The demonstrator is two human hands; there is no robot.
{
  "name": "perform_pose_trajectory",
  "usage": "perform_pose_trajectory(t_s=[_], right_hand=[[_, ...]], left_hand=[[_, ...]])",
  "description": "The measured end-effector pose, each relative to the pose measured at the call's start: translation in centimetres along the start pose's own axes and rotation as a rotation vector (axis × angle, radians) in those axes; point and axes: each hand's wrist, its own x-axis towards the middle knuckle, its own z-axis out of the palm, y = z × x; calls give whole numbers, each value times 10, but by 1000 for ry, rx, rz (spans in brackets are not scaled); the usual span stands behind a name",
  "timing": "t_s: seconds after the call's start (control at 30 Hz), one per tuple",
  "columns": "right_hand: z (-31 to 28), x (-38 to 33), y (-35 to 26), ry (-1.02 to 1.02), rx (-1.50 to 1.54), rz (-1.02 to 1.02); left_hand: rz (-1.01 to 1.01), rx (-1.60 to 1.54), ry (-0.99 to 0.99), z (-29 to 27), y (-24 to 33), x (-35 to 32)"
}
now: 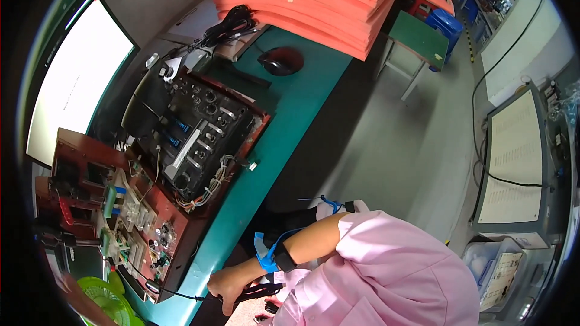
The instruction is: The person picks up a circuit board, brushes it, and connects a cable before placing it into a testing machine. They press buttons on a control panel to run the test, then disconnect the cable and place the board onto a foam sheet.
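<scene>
My right hand (226,282) is closed round a black cable bundle (261,291) at the front edge of the table. One strand runs left from the fist to a black cable piece (153,287) lying by the red test fixture (175,262). A blue wrist strap (266,258) and a black band (284,257) sit on my right wrist and forearm. My left hand (71,293) is at the lower left rim, smeared, beside a bright green plastic basket (109,299); its fingers cannot be made out.
On the green table (284,121) stand a black test box (205,139), a mouse (281,60) and a stack of orange foam sheets (308,0). A lit monitor (75,84) is at the left. A green stool (417,36) stands beyond; a clear bin (495,271) is at right.
</scene>
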Motion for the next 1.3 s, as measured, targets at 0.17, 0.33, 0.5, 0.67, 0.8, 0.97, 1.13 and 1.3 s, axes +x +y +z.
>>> perform_pose_trajectory(t_s=[0.17, 0.33, 0.5, 0.67, 0.8, 0.97, 1.13, 1.3], right_hand=[[26, 8, 20, 71, 44, -66], [60, 13, 28, 239, 322, -233], [87, 28, 42, 174, 558, -262], [92, 17, 37, 274, 365, -606], [102, 13, 27, 219, 440, -350], [99, 11, 22, -118, 899, 91], [128, 38, 52, -62, 853, -193], [126, 75, 67, 52, 363, -357]], left_hand=[[-201, -72, 25, -25, 34, -63], [-451, -126, 86, -61, 71, -152], [-727, -210, 132, -90, 103, -232], [-974, -298, 155, -111, 120, -265], [-444, 113, -122, -117, 115, -253], [-77, 402, -622, -117, 110, -250], [-283, 596, -417, -95, 132, -238], [-518, 747, -510, -91, 145, -225]])
